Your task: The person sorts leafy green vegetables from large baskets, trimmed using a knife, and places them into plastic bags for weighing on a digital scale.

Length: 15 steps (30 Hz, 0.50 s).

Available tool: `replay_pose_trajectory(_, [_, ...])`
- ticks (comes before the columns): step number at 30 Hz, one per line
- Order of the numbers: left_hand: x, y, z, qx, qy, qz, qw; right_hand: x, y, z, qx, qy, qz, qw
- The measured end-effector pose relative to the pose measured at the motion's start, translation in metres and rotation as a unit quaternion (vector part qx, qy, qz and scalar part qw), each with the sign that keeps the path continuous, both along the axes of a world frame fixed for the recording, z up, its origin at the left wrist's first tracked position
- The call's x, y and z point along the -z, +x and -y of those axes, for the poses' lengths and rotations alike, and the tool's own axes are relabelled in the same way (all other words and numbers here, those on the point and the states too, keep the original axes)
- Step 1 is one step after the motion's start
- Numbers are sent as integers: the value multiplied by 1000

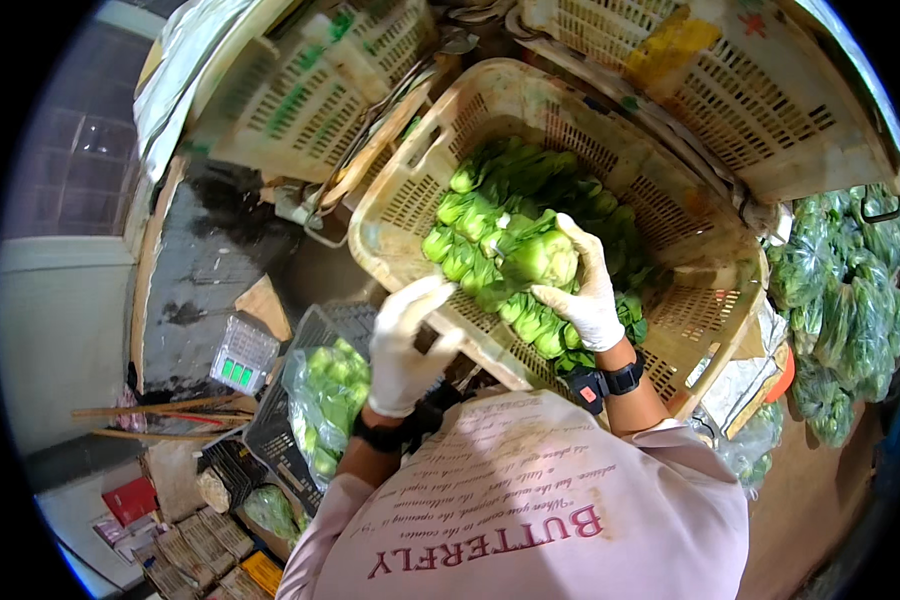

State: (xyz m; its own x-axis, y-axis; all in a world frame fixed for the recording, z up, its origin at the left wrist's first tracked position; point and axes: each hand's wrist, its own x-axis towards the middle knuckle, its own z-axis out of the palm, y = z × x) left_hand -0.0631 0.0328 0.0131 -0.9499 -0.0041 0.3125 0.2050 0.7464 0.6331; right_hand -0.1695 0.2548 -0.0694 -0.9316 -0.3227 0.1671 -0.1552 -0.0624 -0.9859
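Note:
My right hand (591, 292), in a white glove, grips a head of bok choy (541, 259) by its pale base end. That head is above a large, stained cream plastic crate (386, 244) with slotted walls. Inside the crate, more bok choy (456, 259) lies in rows with the bases side by side. My left hand (409, 349), also gloved in white, hovers at the crate's near left rim with nothing in it. Its fingers are spread and slightly curled. Below it, a dark grey crate (277, 427) holds a clear plastic bag of bok choy (330, 397).
A digital scale (244, 356) with a lit display sits at the left, near wooden sticks (165, 411). More slotted crates (315, 97) stand tilted behind the large one. Bagged greens (851, 300) are piled at the right. Flattened cardboard (202, 544) lies at lower left.

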Motion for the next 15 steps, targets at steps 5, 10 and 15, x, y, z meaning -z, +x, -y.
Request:
replay_pose_trajectory(5, [9, 1, -22, 9, 27, 62, 998, -63, 44, 29, -123, 73, -35, 989])
replay_pose_trajectory(10, [13, 13, -12, -28, 248, 147, 957, -76, 43, 26, -153, 85, 11, 984])
replay_pose_trajectory(15, [35, 19, -3, -25, 185, 210, 960, -65, 31, 28, -239, 146, -72, 957])
